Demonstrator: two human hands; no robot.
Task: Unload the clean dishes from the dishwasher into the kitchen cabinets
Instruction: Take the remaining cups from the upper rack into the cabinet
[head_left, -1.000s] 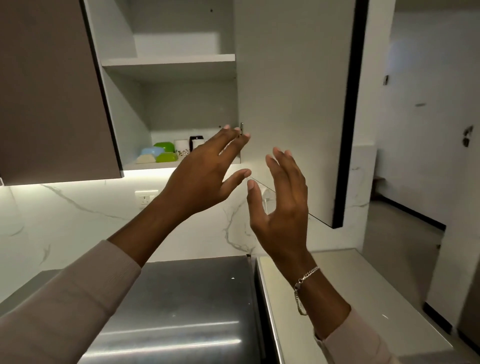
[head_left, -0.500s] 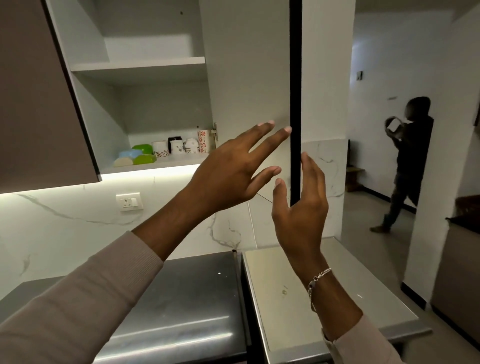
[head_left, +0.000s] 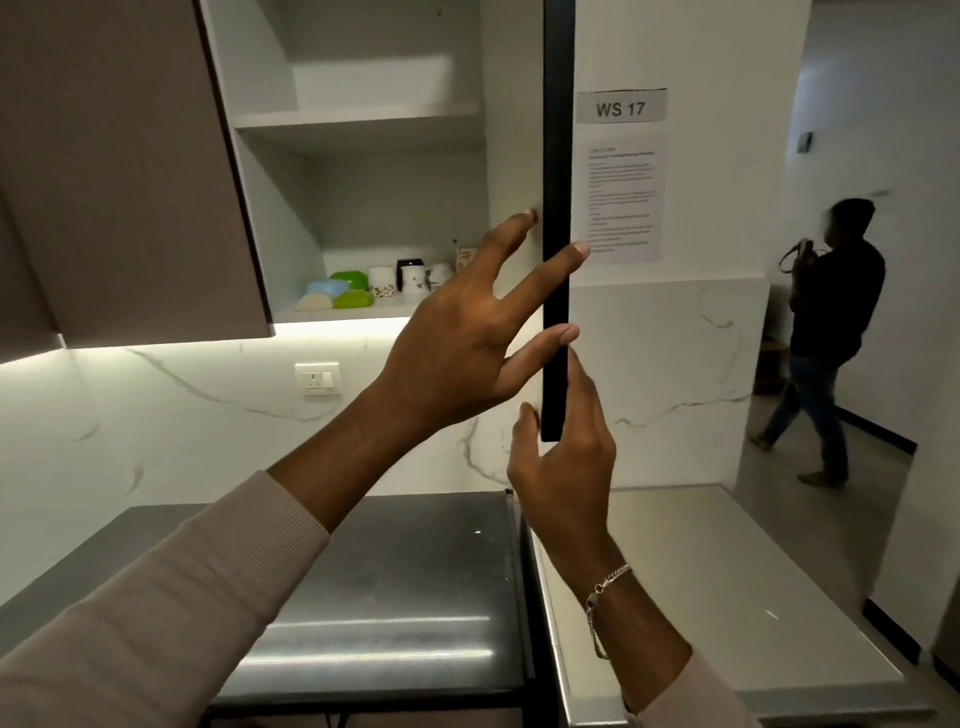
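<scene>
The upper cabinet's door (head_left: 557, 156) hangs open and shows edge-on as a black strip. My left hand (head_left: 457, 353) is spread flat, its fingertips touching the door's inner face and edge. My right hand (head_left: 566, 467) holds the door's bottom corner, thumb on the left side and fingers on the right. On the cabinet's lower shelf (head_left: 337, 313) sit green bowls (head_left: 353, 299), a blue bowl (head_left: 324, 287) and several cups (head_left: 382, 281). The upper shelf (head_left: 358, 117) holds nothing. The dishwasher is out of view.
A closed brown cabinet door (head_left: 119, 182) is at the left. Below are a steel counter (head_left: 389, 597) and a pale counter (head_left: 701, 571). A wall socket (head_left: 318, 379) sits under the cabinet. A person (head_left: 831, 312) walks in the passage at the right.
The door has swung from angled to edge-on in my view, and my view shifted right. Both hands rose to it; my right hand now closes on its bottom corner.
</scene>
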